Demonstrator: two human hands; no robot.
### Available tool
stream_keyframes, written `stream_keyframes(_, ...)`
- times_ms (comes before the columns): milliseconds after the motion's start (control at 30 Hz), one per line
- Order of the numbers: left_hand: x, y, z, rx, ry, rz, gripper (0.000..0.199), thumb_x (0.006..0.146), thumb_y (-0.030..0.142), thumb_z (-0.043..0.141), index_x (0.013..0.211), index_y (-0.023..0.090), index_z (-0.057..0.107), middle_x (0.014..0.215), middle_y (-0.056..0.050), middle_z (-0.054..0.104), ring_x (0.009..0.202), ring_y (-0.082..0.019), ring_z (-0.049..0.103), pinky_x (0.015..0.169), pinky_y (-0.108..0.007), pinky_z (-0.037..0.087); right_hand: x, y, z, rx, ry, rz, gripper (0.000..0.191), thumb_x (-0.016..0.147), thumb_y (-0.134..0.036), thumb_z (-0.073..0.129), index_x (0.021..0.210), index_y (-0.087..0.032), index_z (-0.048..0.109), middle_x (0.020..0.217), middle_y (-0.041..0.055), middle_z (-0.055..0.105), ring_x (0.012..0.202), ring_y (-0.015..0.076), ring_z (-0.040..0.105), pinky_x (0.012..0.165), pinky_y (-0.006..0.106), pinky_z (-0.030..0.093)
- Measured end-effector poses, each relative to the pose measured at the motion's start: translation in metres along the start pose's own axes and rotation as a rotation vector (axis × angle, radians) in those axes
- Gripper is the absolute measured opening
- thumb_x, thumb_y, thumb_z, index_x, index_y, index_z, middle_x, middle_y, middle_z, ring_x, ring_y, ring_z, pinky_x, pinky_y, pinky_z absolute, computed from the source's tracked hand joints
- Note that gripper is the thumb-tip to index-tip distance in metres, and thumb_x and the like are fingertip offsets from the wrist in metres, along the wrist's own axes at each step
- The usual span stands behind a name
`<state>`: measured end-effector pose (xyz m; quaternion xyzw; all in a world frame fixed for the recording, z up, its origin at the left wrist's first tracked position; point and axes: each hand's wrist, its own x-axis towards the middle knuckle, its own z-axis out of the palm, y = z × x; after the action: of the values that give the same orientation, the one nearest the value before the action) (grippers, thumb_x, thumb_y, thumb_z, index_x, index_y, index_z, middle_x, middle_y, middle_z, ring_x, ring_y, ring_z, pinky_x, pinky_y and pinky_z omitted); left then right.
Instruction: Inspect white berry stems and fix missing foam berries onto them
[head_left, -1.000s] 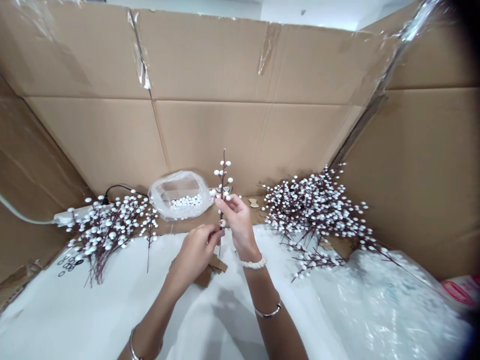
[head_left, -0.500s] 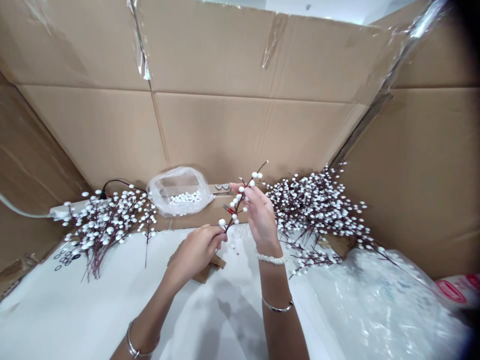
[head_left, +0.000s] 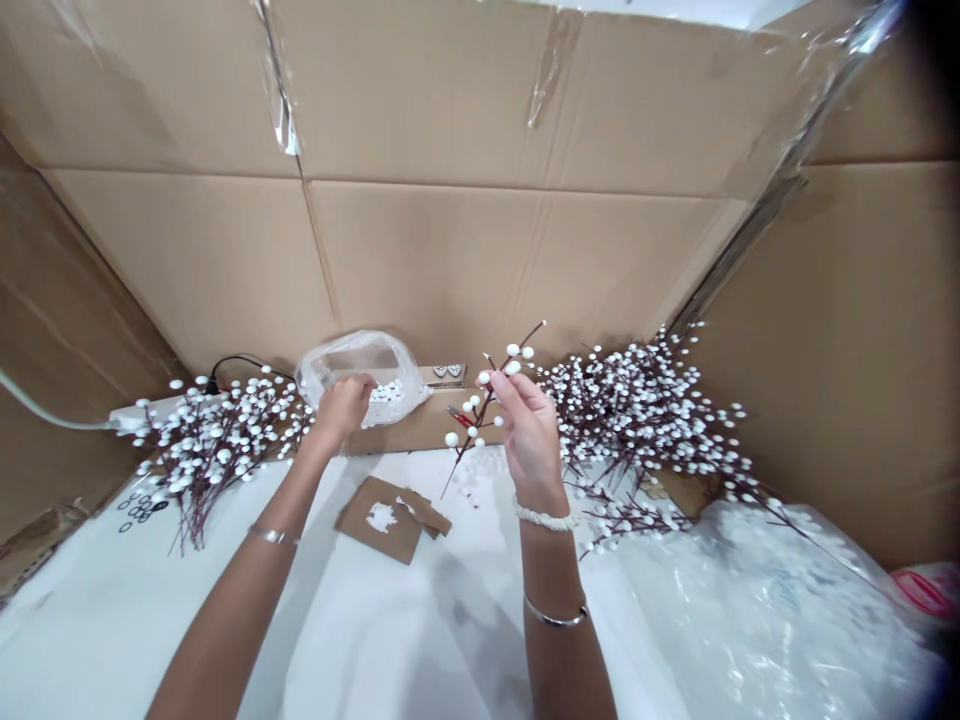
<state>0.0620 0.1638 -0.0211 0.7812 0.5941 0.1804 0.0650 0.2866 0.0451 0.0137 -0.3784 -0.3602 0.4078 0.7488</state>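
**Right hand** pinches a beaded artificial pussy-willow stem between thumb and fingertips, raised above the far edge of the white-covered desk, its tip tilted up and outward. **Left hand** is half-curled at the mouth of a clear plastic bag holding white beads; whether it grips anything cannot be told. A cardboard piece lies on the desk nearer the person. Bundled stems are heaped on both sides. The stem appears light and thin but fairly stiff, and the beads look easily knocked off; the bare stem between beads offers the safest hold.
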Motion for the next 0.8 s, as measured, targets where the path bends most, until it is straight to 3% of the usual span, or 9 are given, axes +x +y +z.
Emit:
stream_keyframes(67,0.026,-0.003,0.015,0.051,-0.065,0.016,0.027,0.093,0.019,0.046,0.106,0.013,0.069,0.112,-0.014,0.069,0.107,-0.027,0.062,0.091,-0.038,0.047,0.0,0.0,0.001,-0.005,-0.009,0.002,0.019,0.072,-0.038,0.077,0.082,-0.022,0.076,0.085,0.0011,0.073,0.084,0.013,0.063,0.079,0.027,0.049)
stream_keyframes(167,0.053,-0.005,0.037,0.119,-0.164,0.041,0.024,0.093,0.029,0.056,0.108,0.013,0.065,0.112,-0.01,0.066,0.104,-0.021,0.062,0.093,-0.042,0.049,-0.002,-0.002,0.002,-0.007,-0.015,0.013,0.017,0.073,-0.037,0.075,0.082,-0.023,0.076,0.085,0.0006,0.072,0.083,0.0124,0.061,0.074,0.025,0.048)
stream_keyframes(400,0.081,-0.011,0.072,0.221,-0.272,0.042,0.032,0.092,0.034,0.058,0.117,0.014,0.06,0.118,-0.01,0.062,0.105,-0.021,0.061,0.091,-0.042,0.052,-0.002,-0.002,0.002,0.035,-0.035,0.055,0.015,0.074,-0.035,0.074,0.082,-0.022,0.076,0.09,0.0017,0.074,0.086,0.0134,0.063,0.079,0.027,0.049)
stream_keyframes(600,0.086,-0.017,0.081,0.227,-0.291,0.006,0.034,0.092,0.035,0.058,0.119,0.014,0.059,0.118,-0.01,0.061,0.104,-0.021,0.062,0.09,-0.042,0.053,-0.003,-0.002,0.003,0.054,-0.02,0.079,0.016,0.072,-0.035,0.076,0.082,-0.022,0.076,0.09,0.0016,0.074,0.089,0.0143,0.064,0.083,0.028,0.05)
stream_keyframes(800,0.079,-0.017,0.077,0.161,-0.263,0.031,0.036,0.092,0.035,0.058,0.121,0.015,0.058,0.119,-0.01,0.061,0.104,-0.021,0.062,0.088,-0.041,0.054,-0.004,-0.005,0.004,0.054,-0.009,0.075,0.015,0.071,-0.034,0.076,0.08,-0.022,0.076,0.089,0.0017,0.075,0.09,0.0144,0.065,0.088,0.029,0.049)
